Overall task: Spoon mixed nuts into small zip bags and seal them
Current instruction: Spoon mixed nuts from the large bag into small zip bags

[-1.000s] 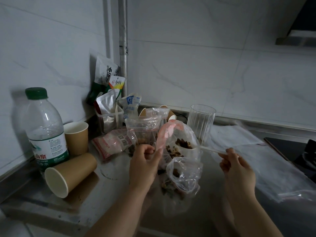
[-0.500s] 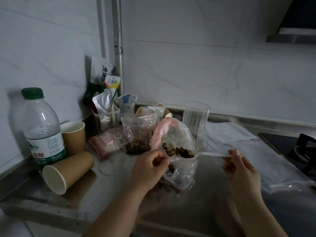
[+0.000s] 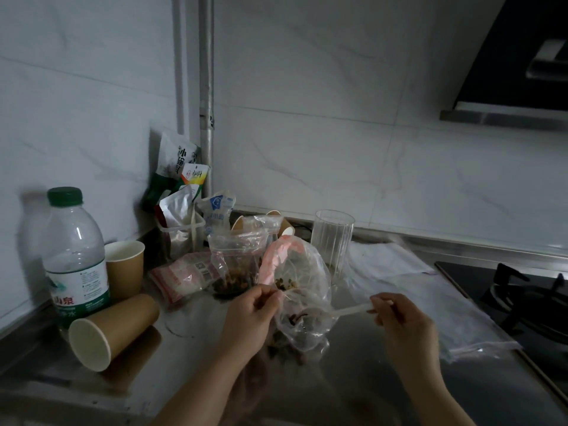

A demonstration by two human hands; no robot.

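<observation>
A clear zip bag [image 3: 302, 290] with a pink seal strip stands open on the steel counter [image 3: 190, 358], dark mixed nuts in its bottom. My left hand [image 3: 252, 318] pinches the bag's near rim. My right hand [image 3: 402, 321] pinches the handle of a white plastic spoon [image 3: 347, 311], whose bowl is down inside the bag. Behind stands another clear bag of nuts [image 3: 235, 265].
A water bottle [image 3: 75, 259], an upright paper cup [image 3: 125, 269] and a tipped paper cup [image 3: 110, 332] stand at left. Snack packets [image 3: 181, 170] crowd the corner. A ribbed glass [image 3: 332, 241] stands behind the bag. Flat plastic bags [image 3: 430, 299] lie right, beside the gas hob [image 3: 522, 299].
The spoon has dipped lower into the bag, and the bag has sagged down toward the counter. Both hands dropped slightly with it.
</observation>
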